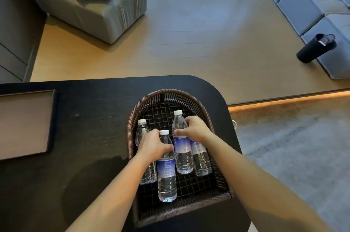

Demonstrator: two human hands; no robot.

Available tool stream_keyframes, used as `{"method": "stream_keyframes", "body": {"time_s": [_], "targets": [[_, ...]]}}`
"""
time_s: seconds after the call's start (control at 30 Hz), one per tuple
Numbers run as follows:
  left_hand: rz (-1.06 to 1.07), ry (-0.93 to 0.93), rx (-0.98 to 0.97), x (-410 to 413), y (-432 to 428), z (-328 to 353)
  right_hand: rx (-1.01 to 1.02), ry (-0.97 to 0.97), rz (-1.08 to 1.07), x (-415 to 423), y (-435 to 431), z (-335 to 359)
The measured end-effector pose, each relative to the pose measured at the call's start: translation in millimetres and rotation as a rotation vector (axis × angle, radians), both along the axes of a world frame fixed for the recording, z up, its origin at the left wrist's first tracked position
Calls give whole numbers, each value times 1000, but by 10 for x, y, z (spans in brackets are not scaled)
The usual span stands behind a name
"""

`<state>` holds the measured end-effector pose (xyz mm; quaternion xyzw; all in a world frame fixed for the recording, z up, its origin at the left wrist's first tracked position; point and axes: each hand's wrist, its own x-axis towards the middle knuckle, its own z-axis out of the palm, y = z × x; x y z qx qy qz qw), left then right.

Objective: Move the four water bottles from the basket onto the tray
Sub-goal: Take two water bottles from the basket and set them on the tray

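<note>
A brown woven basket (166,93) stands on the dark table and holds several clear water bottles with white caps and blue labels. My left hand (153,145) is wrapped around the shoulder of the front middle bottle (166,173). Behind that hand stands the leftmost bottle (142,131). My right hand (195,129) grips the neck of the tall back bottle (182,154). A further bottle (201,159) stands under my right wrist, its cap hidden. The flat rectangular tray (53,118) with a dark rim lies at the table's left edge, holding nothing.
The dark table (94,118) ends in a rounded corner beyond the basket. On the wooden floor beyond are a grey armchair (106,8) with a black bag, a grey sofa (312,0) and a black cylinder (314,47). A grey carpet lies to the right.
</note>
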<state>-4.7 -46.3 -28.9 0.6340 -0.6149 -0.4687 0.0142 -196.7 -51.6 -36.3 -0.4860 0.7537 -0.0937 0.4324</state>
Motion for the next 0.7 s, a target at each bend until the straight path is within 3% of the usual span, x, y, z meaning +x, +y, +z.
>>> {"method": "stream_keyframes", "body": {"time_s": [0.17, 0.33, 0.5, 0.7], "targets": [[148, 284, 20, 196, 326, 104, -144, -127, -31, -41, 538, 318], [202, 428, 49, 360, 575, 191, -218, -172, -89, -43, 1050, 380], [169, 447, 35, 476, 617, 187, -332, -151, -134, 60, 1371, 434], [64, 388, -155, 434, 708, 265, -411, -87, -180, 201, 1564, 491]]}}
